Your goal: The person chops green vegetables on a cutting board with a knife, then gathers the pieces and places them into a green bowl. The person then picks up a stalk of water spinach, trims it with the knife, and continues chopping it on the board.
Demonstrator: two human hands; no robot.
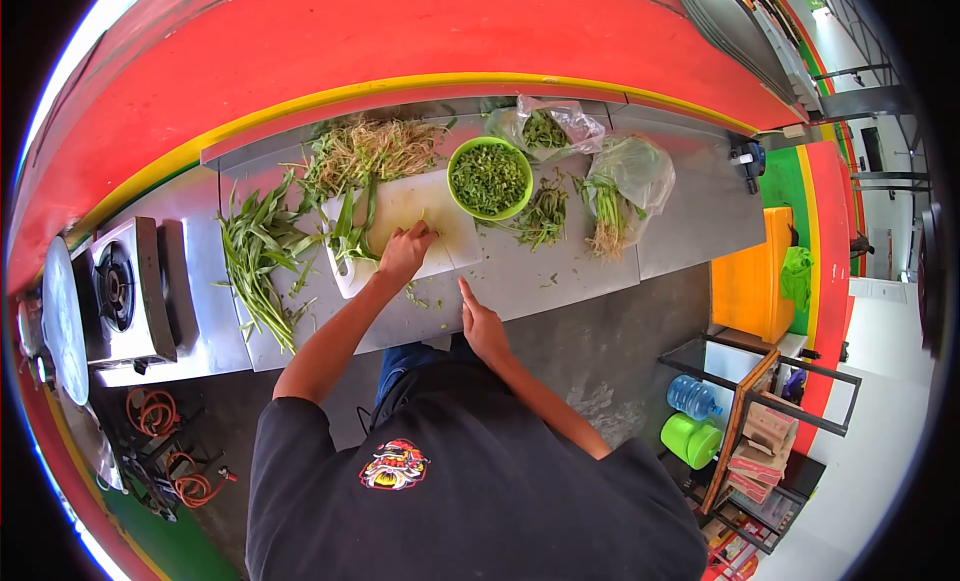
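Note:
My left hand (405, 253) is over the white cutting board (405, 196), its fingers pinched together near small pale cut bits. What they pinch is too small to name. By the board's front right corner is my right hand (485, 329), index finger stretched forward and the other fingers curled. Whatever it grips is hidden. Long green leafy stalks (350, 231) lie across the board's left side. A lime-green bowl (452, 193) of chopped greens (488, 178) stands at the board's right edge.
Leafy stalks (265, 251) lie left of the board, with trimmed roots (370, 153) behind it. To the right are loose herbs (543, 213), a bagged rooted bunch (608, 216) and another plastic bag (575, 121). A gas burner (117, 286) stands far left.

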